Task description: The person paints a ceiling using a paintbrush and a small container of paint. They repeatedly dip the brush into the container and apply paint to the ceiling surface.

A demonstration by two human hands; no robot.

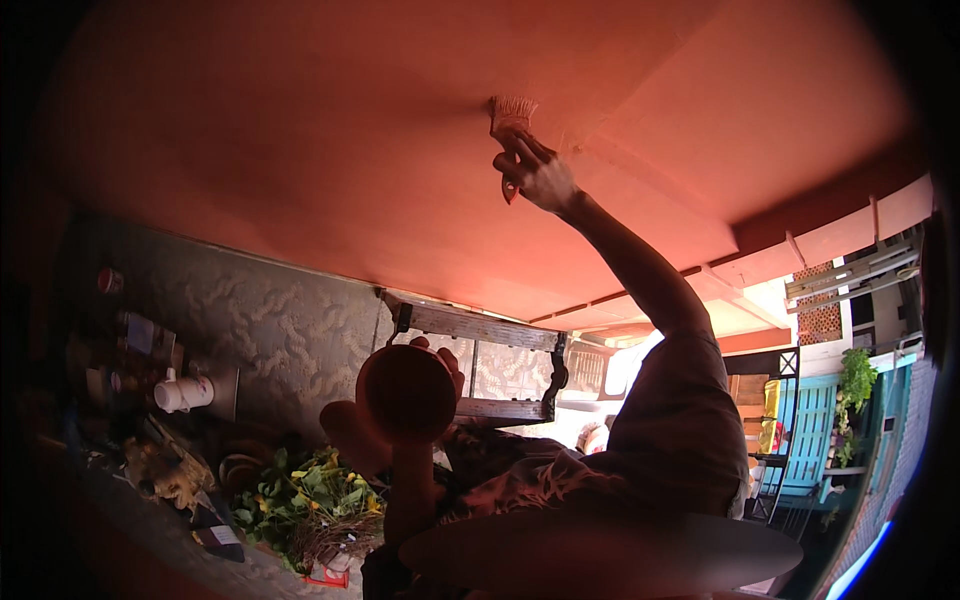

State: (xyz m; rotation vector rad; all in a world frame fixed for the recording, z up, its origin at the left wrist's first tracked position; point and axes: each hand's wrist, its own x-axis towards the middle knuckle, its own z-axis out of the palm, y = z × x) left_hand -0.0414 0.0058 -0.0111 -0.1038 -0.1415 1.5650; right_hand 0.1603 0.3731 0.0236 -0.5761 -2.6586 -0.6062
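Observation:
My right hand (540,175) is raised overhead and grips the handle of a flat paintbrush (512,112), whose pale bristles press against the orange-red ceiling (300,150). My left hand (447,362) holds up a round orange-brown bowl (405,392) seen from below; only the fingertips show around its rim, and the forearm runs down beneath it. The bowl's contents are hidden. A wide rounded brim (600,550) crosses the bottom of the view.
A grey patterned wall (270,320) meets the ceiling, with a wooden-framed opening (480,330) beside it. At the left are a white mug (183,393), jars and clutter, and a plant with yellow flowers (310,495). A turquoise door (810,430) and greenery (855,380) stand at right.

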